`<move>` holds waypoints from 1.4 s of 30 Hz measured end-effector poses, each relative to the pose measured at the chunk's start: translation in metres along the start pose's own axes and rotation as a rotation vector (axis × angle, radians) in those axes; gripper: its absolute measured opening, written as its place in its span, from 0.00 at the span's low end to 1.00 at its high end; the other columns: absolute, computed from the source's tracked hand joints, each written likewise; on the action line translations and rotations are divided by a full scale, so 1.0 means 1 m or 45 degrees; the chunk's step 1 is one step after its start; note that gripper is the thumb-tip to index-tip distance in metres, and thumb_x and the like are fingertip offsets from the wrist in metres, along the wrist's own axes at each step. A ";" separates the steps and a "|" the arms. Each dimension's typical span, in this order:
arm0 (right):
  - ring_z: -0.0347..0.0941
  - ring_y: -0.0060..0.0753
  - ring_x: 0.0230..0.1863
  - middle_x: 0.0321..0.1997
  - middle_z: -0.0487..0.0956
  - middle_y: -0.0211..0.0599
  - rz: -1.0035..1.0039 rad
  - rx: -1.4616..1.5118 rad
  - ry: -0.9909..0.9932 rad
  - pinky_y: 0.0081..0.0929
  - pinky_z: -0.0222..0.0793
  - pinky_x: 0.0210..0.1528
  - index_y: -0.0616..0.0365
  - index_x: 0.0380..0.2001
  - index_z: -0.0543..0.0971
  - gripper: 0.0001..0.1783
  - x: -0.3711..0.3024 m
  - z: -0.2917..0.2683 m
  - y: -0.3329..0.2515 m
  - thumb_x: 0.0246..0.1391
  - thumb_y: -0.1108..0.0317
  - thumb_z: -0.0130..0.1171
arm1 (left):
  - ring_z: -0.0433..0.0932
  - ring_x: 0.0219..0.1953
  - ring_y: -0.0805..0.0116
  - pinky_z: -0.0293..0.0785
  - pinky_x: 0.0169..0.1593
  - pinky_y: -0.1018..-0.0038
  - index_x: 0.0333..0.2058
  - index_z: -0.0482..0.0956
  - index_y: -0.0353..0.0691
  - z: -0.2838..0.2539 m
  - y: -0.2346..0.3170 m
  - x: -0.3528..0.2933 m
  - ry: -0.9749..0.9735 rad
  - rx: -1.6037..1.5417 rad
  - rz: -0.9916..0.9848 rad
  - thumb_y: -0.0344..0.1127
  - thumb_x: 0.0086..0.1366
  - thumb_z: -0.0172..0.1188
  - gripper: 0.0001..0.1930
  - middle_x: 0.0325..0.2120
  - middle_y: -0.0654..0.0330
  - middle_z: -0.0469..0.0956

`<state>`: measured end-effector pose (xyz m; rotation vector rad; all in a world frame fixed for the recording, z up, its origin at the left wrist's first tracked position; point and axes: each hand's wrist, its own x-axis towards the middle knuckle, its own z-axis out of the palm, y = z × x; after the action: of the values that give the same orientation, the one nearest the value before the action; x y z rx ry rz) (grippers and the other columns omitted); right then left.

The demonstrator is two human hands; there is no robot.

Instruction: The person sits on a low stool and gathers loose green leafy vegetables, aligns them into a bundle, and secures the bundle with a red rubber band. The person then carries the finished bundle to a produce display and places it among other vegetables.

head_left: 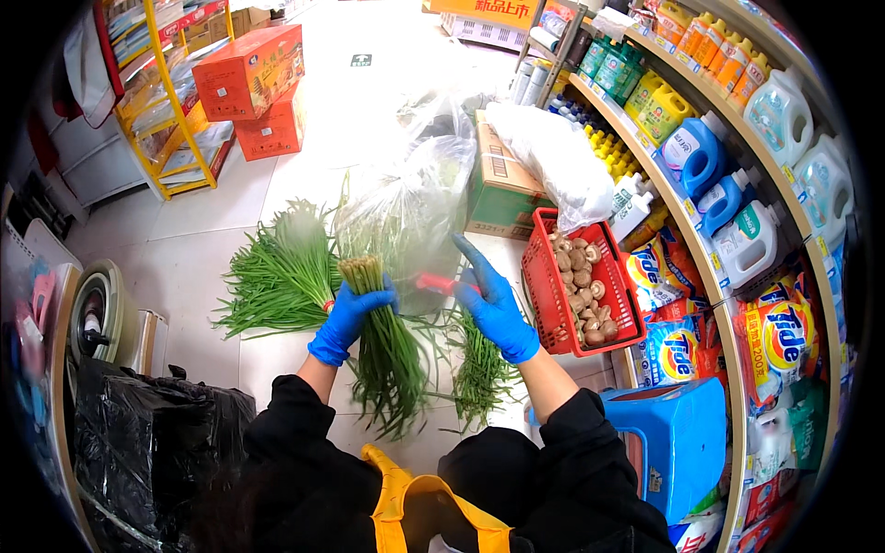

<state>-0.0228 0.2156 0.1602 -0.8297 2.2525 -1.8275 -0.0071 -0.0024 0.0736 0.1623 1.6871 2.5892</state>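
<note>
On the white tile floor [184, 267] of a small shop, at the far left, stands a black plastic sack [138, 442], and further back a yellow rack [171, 101] with orange cartons [251, 72] beside it. A loose pile of green chives [277, 272] lies on the floor. The left hand [350, 313], in a blue glove, is closed around a bunch of chives [383, 341], cut ends pointing up. Just behind it lies a clear plastic bag [415, 198]. The right hand [493, 300], also gloved, pinches a small red thing [433, 284] with the forefinger stretched out. More chives [479, 369] lie under this hand. To the right, a red basket [544, 295] holds brown mushrooms [581, 286]. A blue stool [678, 442] stands near shelves [682, 207] of detergent bottles [701, 152].
</note>
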 end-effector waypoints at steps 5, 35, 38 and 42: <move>0.63 0.30 0.22 0.18 0.66 0.35 0.005 -0.329 -0.071 0.25 0.61 0.29 0.52 0.57 0.58 0.32 -0.003 0.000 0.001 0.46 0.68 0.52 | 0.72 0.29 0.74 0.69 0.34 0.78 0.33 0.72 0.35 0.008 0.004 0.002 0.174 0.124 0.043 0.30 0.48 0.62 0.13 0.26 0.63 0.73; 0.70 0.31 0.44 0.43 0.73 0.41 -0.277 -0.370 0.182 0.25 0.65 0.45 0.59 0.45 0.69 0.25 0.020 0.061 -0.004 0.38 0.69 0.59 | 0.70 0.34 0.77 0.68 0.40 0.76 0.36 0.73 0.35 0.038 0.002 -0.006 -0.328 0.570 0.160 0.31 0.47 0.62 0.16 0.32 0.59 0.75; 0.73 0.33 0.38 0.38 0.75 0.41 -0.390 -0.318 0.118 0.25 0.66 0.43 0.60 0.41 0.72 0.21 0.028 0.069 -0.005 0.37 0.73 0.56 | 0.70 0.35 0.76 0.68 0.41 0.75 0.38 0.73 0.36 0.019 -0.016 0.000 -0.445 0.681 0.152 0.34 0.46 0.64 0.19 0.32 0.60 0.75; 0.74 0.33 0.36 0.34 0.77 0.41 -0.368 -0.103 0.135 0.26 0.67 0.42 0.61 0.37 0.74 0.18 0.026 0.071 -0.013 0.37 0.74 0.56 | 0.69 0.37 0.76 0.67 0.42 0.74 0.39 0.72 0.35 0.020 -0.005 -0.005 -0.619 0.403 -0.072 0.34 0.44 0.66 0.22 0.34 0.60 0.74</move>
<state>-0.0104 0.1400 0.1605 -1.1522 2.3913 -1.9503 0.0000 0.0175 0.0765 0.6799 1.8439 1.9997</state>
